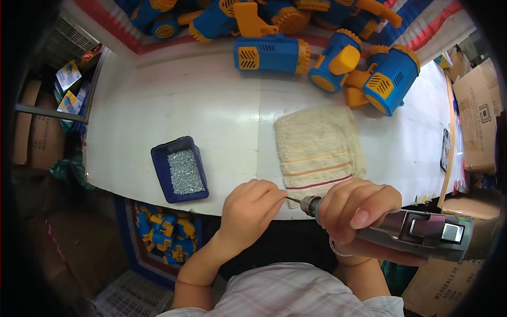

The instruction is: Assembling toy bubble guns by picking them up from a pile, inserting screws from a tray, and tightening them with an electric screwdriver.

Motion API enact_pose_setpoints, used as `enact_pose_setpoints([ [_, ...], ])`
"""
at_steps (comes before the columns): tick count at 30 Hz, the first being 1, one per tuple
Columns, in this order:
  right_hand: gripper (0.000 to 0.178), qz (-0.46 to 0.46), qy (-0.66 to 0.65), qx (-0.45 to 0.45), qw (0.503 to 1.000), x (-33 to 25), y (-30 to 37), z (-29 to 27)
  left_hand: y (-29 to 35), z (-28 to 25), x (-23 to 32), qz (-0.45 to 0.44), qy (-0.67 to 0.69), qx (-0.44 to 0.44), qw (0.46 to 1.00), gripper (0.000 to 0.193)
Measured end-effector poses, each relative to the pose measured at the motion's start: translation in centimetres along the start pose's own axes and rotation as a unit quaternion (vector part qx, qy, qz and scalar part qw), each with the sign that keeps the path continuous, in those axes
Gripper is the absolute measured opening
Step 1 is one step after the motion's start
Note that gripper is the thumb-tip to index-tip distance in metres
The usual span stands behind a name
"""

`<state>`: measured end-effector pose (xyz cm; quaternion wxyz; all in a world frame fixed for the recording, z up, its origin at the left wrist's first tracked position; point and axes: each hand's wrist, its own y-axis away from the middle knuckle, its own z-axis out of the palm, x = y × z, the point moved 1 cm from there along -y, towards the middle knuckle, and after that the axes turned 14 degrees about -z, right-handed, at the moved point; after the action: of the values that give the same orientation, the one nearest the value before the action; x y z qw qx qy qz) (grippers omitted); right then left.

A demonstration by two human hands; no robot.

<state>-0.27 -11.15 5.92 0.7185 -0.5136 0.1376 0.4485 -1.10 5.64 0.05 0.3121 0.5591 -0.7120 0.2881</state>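
Right hand has the grey power screwdriver, fingers wrapped around its front end just behind the chuck, thumb along the near side; body runs off to the right past the wrist. Bit sticks out leftward from the chuck, and its tip ends right at the left hand. Left thumb and index are pressed together there, other fingers curled in behind; from where I'm standing can't tell whether they grip the bit tip itself or a screw on it. So the driver is inside the right grip, bit bridging the short gap between the two hands, at the near table edge. Directly beyond it: cream towel with coloured stripes, flat on the white table; hands are at its near end. Dark blue bin of loose silver screws sits left of the left hand, well apart from the fingers. Three blue-and-orange toy housings lie at the far side of the table, beyond the towel, more of the same heaped behind them on striped sheeting. Phone by the right edge, carton past that. Down left, below table level, a crate holds smaller blue and orange parts.
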Motion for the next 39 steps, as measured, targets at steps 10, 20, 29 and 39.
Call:
enact_pose_setpoints([
  [10,0.07,-0.056,-0.003,-0.003,0.998,-0.2,-0.7,-0.8,-1.4,0.7,0.5,0.037,0.037,-0.017,0.998,0.011],
  [20,0.028,0.019,-0.026,0.06,0.998,-1.3,-0.9,-1.1,-2.5,1.8,0.3,0.074,0.059,-0.028,0.995,0.018],
  [29,0.086,-0.06,-0.023,0.085,0.994,-1.7,0.3,-2.4,-22.9,-1.7,-5.6,-0.089,0.108,0.276,0.951,0.043],
  [39,0.09,-0.037,0.049,0.1,0.993,-2.5,1.3,-4.2,-12.0,0.3,0.9,0.157,-0.436,0.221,0.858,0.033],
])
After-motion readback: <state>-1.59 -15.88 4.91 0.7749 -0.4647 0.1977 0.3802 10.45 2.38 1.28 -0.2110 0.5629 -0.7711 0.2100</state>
